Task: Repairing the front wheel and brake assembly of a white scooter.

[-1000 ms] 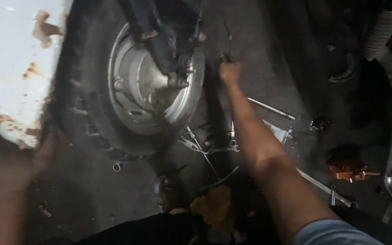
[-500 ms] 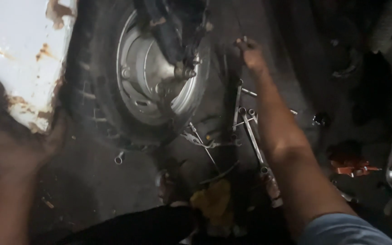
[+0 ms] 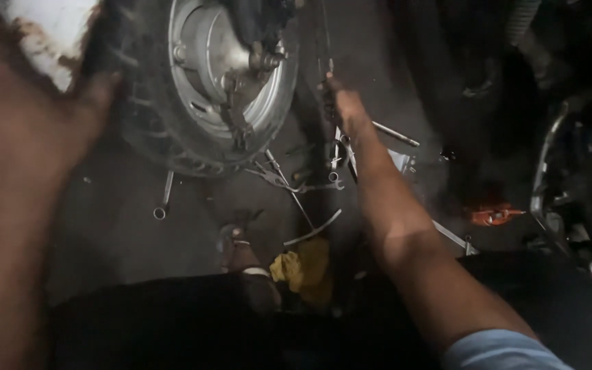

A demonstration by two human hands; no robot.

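Upright on the dark floor, a tyred wheel (image 3: 200,89) with a silver hub, upper left of view. Pressed flat against its tread, the left hand (image 3: 29,130), blurred, fingers spread, clasping nothing. Just right of the wheel, the right hand (image 3: 344,106), reaching among thin rods; grip impossible to tell. Below, scattered spanners (image 3: 162,199), a yellow rag (image 3: 303,267), an orange tool (image 3: 491,214).
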